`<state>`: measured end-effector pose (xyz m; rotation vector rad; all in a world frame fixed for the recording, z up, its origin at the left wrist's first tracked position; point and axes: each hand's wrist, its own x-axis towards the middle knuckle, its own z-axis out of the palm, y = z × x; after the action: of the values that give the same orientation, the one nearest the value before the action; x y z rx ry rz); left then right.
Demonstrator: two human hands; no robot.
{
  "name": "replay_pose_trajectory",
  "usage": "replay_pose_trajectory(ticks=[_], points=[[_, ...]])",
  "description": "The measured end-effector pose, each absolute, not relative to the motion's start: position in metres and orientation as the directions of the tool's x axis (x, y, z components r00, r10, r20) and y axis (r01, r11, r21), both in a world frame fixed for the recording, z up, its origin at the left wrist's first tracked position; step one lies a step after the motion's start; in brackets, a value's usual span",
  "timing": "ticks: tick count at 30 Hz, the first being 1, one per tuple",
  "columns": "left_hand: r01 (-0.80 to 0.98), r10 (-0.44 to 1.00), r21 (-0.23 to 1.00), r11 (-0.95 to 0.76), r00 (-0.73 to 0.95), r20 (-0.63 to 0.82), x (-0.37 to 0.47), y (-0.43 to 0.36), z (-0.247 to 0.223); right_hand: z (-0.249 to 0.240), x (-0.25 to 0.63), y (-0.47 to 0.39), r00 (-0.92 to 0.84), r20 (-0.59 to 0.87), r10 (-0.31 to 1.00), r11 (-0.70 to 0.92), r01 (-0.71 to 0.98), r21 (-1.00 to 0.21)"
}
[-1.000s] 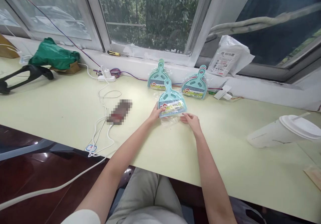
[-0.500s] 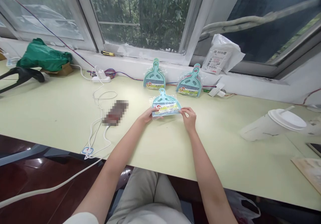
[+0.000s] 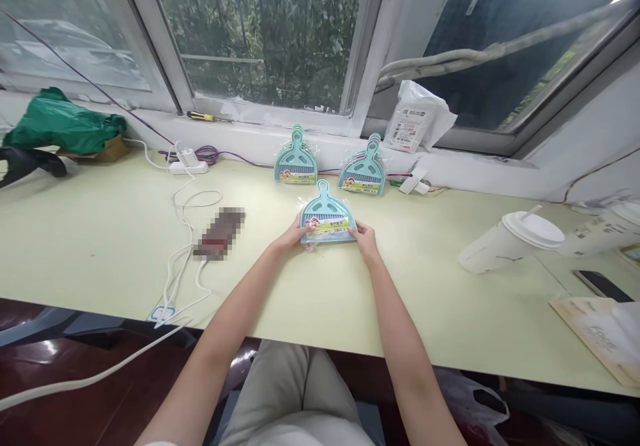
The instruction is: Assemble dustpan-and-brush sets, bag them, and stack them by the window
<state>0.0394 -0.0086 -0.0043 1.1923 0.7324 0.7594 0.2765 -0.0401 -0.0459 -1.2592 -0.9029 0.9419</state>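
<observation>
Between my hands is a light blue mini dustpan and brush set (image 3: 327, 214) in clear plastic wrap, its handle pointing away from me. A yellow-green label with a cartoon figure crosses its lower part. My left hand (image 3: 294, 234) grips the lower left corner, thumb on the front. At the lower right corner, my right hand (image 3: 365, 238) is closed on the edge in the same way. Behind it, two stacks of similar wrapped sets, a left stack (image 3: 296, 163) and a right stack (image 3: 363, 169), lean by the window wall.
A white lidded cup with a straw (image 3: 510, 241) stands to the right, near a phone (image 3: 603, 286) and a paper packet (image 3: 595, 333). On the left lie white cables (image 3: 187, 253), a blurred-out item (image 3: 219, 234), a power strip (image 3: 189, 167) and a green bag (image 3: 63, 123).
The set has tilted so its front faces me more fully. My right hand has shifted from pinching the wrap's corner to holding the right edge. The camera view has turned slightly right.
</observation>
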Motion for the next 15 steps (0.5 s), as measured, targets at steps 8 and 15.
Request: replay_pose_trajectory(ticks=[8,15], points=[[0.106,0.824,0.905,-0.412,0.466,0.321,0.052,-0.01,0.0,-0.04,0.282,-0.04,0.587,-0.116,0.801,0.104,-0.326,-0.94],[0.097,0.911,0.908,-0.409,0.101,0.4,0.072,-0.012,0.001,-0.037,0.277,-0.042,0.567,-0.021,0.823,0.166,-0.277,-0.946]])
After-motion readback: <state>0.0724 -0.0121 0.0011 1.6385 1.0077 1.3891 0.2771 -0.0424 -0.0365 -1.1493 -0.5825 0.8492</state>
